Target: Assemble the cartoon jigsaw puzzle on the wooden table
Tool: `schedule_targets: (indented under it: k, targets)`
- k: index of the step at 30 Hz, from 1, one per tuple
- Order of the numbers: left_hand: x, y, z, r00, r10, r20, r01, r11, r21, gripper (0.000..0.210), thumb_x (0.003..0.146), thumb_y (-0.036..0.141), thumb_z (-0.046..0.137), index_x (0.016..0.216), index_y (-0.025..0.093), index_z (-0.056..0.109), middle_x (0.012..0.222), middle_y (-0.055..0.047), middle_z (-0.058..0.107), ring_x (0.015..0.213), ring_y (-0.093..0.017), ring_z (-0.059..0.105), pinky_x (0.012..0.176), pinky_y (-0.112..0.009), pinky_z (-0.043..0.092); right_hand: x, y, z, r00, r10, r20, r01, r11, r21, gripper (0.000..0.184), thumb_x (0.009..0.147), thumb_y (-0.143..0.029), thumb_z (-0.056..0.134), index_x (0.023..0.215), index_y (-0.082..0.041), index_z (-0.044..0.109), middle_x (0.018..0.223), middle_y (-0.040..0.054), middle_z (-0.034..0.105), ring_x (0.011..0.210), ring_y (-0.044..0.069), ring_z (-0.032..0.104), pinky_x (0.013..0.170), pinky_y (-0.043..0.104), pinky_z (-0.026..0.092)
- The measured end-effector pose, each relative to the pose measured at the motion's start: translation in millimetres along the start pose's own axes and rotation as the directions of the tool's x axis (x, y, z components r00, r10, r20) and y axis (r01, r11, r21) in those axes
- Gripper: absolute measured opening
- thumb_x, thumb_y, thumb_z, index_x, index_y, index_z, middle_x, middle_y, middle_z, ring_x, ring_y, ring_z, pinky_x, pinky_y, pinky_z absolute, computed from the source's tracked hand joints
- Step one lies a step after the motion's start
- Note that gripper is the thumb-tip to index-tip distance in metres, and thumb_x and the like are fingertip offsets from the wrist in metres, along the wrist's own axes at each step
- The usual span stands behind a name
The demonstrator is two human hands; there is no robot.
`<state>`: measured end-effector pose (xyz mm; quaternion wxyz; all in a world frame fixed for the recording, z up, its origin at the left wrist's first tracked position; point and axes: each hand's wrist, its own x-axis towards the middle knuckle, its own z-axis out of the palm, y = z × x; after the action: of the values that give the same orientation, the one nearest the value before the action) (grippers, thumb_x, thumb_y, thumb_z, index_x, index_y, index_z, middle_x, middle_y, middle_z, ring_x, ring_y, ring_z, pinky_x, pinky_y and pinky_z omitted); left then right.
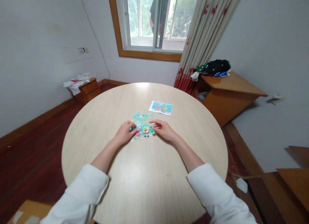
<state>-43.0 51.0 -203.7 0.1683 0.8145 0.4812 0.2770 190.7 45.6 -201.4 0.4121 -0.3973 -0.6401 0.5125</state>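
Note:
A partly assembled jigsaw puzzle (146, 131) with pink and yellow cartoon figures lies on the round table. My left hand (125, 132) is curled over its left edge, thumb and fingertips on the pink figure. At the right edge, my right hand (164, 130) has its thumb and fingers closed around a small teal puzzle piece (153, 132), partly hidden by the fingers; the index finger reaches out above. Several loose puzzle pieces (140, 115) are scattered just beyond the assembled part.
A printed reference picture (161, 108) lies on the pale round table (145, 175), beyond my right hand. A wooden cabinet (231, 85) with cloths on top stands at the right, a small drawer unit (89, 89) at the left. Behind are a window (154, 21) and a curtain (200, 34).

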Motion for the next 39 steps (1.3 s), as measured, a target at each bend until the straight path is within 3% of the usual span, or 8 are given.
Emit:
schedule_targets:
  k: [11,17,19,22,26,39]
  targets:
    - [0,-1,0.1,1.000,0.012,0.005,-0.013,1.000,0.027,0.021,0.081,0.038,0.057,0.081,0.017,0.063,0.082,-0.005,0.057,0.079,-0.019,0.054,0.073,-0.031,0.042,-1,2,0,0.999,-0.034,0.034,0.038,0.992,-0.122,0.033,0.076,-0.025,0.057,0.105,-0.012,0.065,0.068,0.0000,0.057,0.059,0.009,0.052,0.057,0.023,0.042]
    - [-2,7,-1.2,0.996,0.051,-0.072,-0.042,0.992,0.116,0.026,0.080,0.039,0.058,0.091,0.017,0.065,0.091,-0.008,0.059,0.089,-0.022,0.055,0.082,-0.036,0.043,1,7,-5,0.997,-0.073,-0.019,0.067,0.971,-0.229,0.032,0.078,-0.027,0.056,0.104,-0.013,0.066,0.071,0.0025,0.062,0.061,0.011,0.053,0.059,0.024,0.043]
    - [-5,12,0.0,0.995,0.095,-0.030,-0.090,0.986,0.141,0.032,0.080,0.041,0.058,0.102,0.018,0.064,0.107,-0.011,0.058,0.102,-0.024,0.053,0.090,-0.040,0.041,2,10,-8,0.993,-0.100,-0.064,0.077,0.951,-0.300,0.030,0.078,-0.026,0.056,0.102,-0.013,0.068,0.074,0.0037,0.065,0.063,0.012,0.055,0.063,0.025,0.044]
    - [-9,17,3.1,0.982,0.149,0.116,-0.167,0.972,0.167,0.047,0.081,0.042,0.057,0.122,0.019,0.055,0.132,-0.015,0.048,0.123,-0.029,0.042,0.103,-0.047,0.030,4,13,-13,0.986,-0.118,-0.118,0.071,0.936,-0.344,0.027,0.077,-0.024,0.057,0.099,-0.014,0.069,0.078,0.0050,0.068,0.068,0.013,0.058,0.068,0.027,0.046]
    - [-12,22,3.9,0.952,0.138,0.275,-0.191,0.965,0.178,0.052,0.084,0.041,0.053,0.133,0.022,0.047,0.142,-0.016,0.039,0.133,-0.029,0.032,0.108,-0.053,0.019,5,15,-14,0.982,-0.123,-0.144,0.063,0.930,-0.362,0.026,0.077,-0.022,0.057,0.098,-0.015,0.070,0.080,0.0058,0.070,0.072,0.015,0.061,0.071,0.028,0.047]
    - [-11,21,-0.9,0.931,0.151,0.333,-0.212,0.965,0.154,0.052,0.084,0.044,0.052,0.133,0.026,0.047,0.143,-0.015,0.037,0.133,-0.029,0.031,0.108,-0.053,0.018,3,14,-13,0.986,-0.106,-0.130,0.050,0.926,-0.375,0.027,0.077,-0.024,0.059,0.100,-0.014,0.070,0.081,0.0069,0.070,0.073,0.016,0.062,0.073,0.029,0.048]
